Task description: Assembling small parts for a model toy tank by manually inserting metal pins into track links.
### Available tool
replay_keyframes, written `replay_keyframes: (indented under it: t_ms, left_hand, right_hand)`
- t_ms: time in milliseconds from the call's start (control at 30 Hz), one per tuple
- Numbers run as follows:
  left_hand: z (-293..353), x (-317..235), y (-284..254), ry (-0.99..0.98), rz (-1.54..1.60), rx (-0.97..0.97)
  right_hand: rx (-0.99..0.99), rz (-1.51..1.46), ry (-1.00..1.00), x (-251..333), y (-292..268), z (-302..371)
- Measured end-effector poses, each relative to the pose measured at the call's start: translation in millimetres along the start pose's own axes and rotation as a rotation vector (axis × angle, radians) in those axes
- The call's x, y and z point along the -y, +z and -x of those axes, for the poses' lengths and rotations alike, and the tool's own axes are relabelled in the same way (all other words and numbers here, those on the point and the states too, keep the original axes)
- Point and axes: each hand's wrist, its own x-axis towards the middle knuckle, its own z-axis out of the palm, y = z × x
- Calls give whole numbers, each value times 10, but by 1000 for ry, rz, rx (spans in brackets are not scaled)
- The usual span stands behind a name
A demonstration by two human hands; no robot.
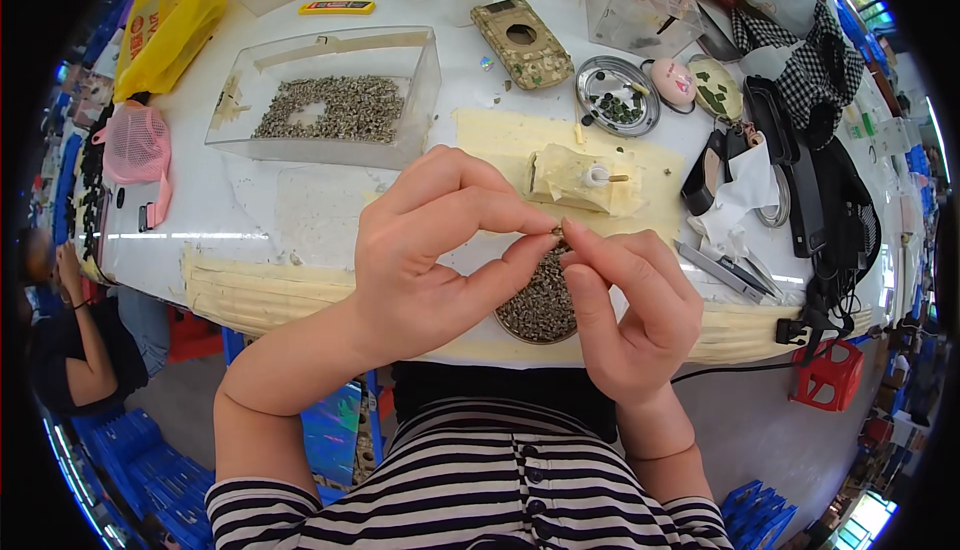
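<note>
My left hand [425, 245] is closed in a pinch, thumb and forefinger on a tiny metallic part [557, 233]. The fingertips of my right hand [642, 305] meet the same part from the other side, also pinched. Fingers mostly cover the part, so its exact kind cannot be made out. Just below the fingertips is a round dish of small grey-brown metal parts [538, 308], partly hidden by both hands. Beyond them stands a tape-wrapped block [560, 178] with a white collar and a brass-coloured peg [610, 179].
At the far left, a clear box [424, 70] holds many similar small parts. A camouflaged model tank hull [520, 42] lies at the back. On the right are a round tin [652, 110] with dark green pieces, tweezers [725, 268] and a black bag [850, 200]. Another person [85, 350] sits at left.
</note>
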Motion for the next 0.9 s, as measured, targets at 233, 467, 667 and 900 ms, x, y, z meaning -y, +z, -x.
replay_keyframes:
  t_ms: [233,467,667,900]
  left_hand:
    - [-6,7,-16,72,33,79]
    - [8,16,-1,49,-59,23]
    - [5,7,-9,26,-34,21]
    - [-21,22,-16,109,4,78]
  right_hand:
    - [73,-586,505,28,5,-2]
    - [-101,150,-143,-1,68,29]
    - [-57,29,-48,-15,90,16]
    - [63,-698,586,75,23,-11]
